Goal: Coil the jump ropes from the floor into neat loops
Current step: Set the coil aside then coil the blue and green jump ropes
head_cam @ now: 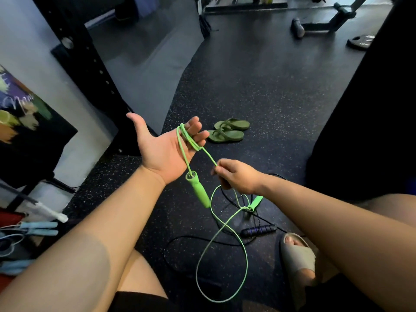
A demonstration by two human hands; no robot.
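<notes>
Head cam, looking down: left hand is palm up, thumb wide, fingers nearly straight with the green jump rope looped round them. One green handle dangles just under the wrist. Right hand pinches the cord near the left hand, though its fingertips curl under, so the exact grip is hard to see. The slack loops down to the floor, where the second green handle lies. The black jump rope cord mostly vanishes into the dark rubber. The light-blue jump ropes are cut off at the left edge.
</notes>
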